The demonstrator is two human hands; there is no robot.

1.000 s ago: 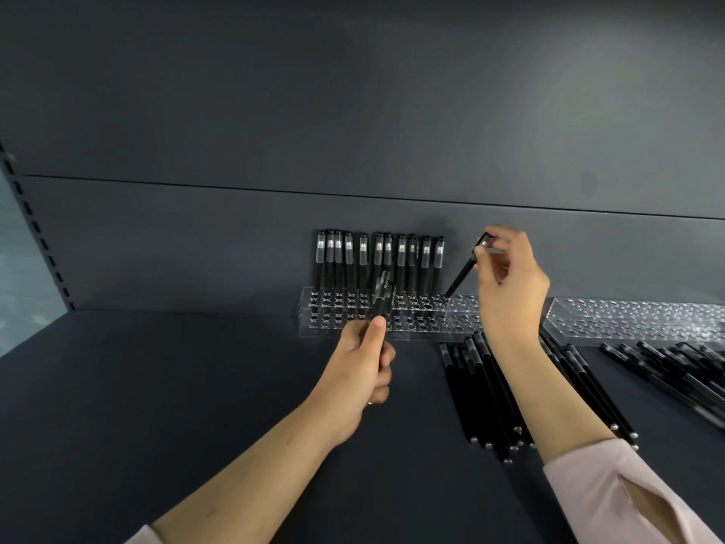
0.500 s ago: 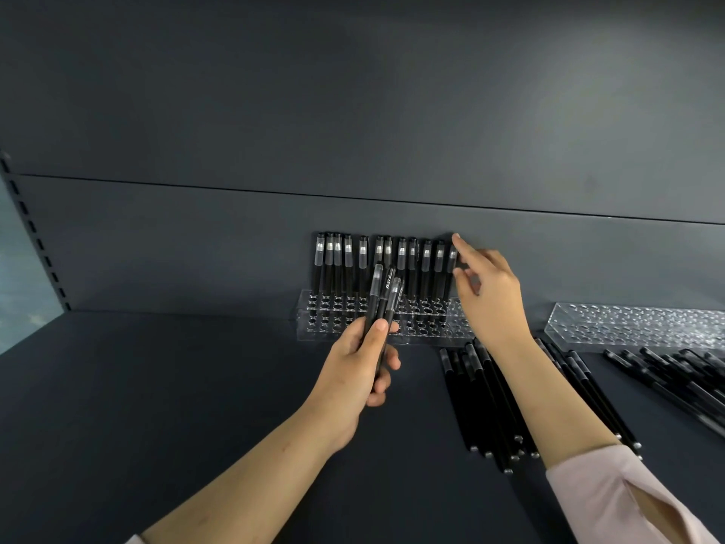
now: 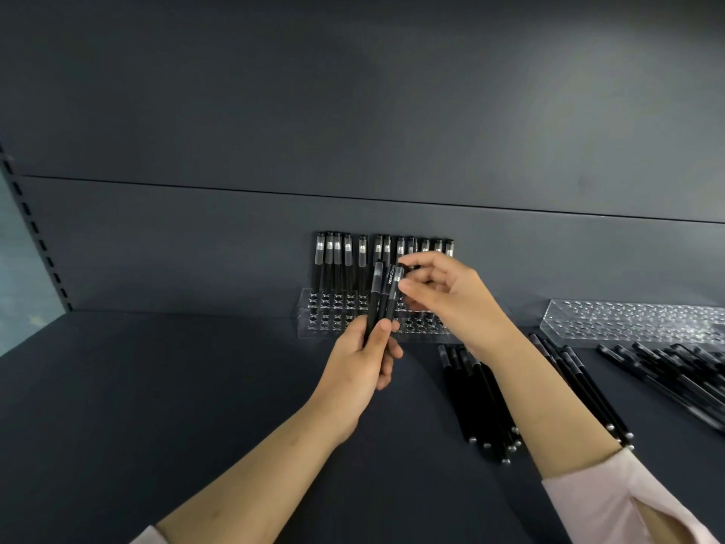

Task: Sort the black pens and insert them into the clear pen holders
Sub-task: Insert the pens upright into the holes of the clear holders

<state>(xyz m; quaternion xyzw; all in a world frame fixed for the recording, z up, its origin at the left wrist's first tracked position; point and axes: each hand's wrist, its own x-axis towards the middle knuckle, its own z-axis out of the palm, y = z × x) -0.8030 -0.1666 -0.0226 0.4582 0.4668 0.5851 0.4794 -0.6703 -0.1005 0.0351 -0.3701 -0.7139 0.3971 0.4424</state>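
Note:
My left hand (image 3: 363, 367) grips a small bunch of black pens (image 3: 382, 296) upright, in front of a clear pen holder (image 3: 314, 320) on the dark shelf. A row of several black pens (image 3: 347, 265) stands in the holder's back holes against the wall. My right hand (image 3: 451, 300) reaches across to the top of the bunch, thumb and forefinger pinching the cap of its rightmost pen (image 3: 397, 286). This hand hides the right part of the holder.
A second clear holder (image 3: 627, 323) with no pens in it sits at the right. Loose black pens lie in a pile (image 3: 482, 398) below my right wrist, and another pile (image 3: 682, 371) lies at the far right. The grey back wall stands directly behind the holders.
My right hand left the pen it stood in the back row and came left and down to the bunch. My left hand raised the bunch slightly.

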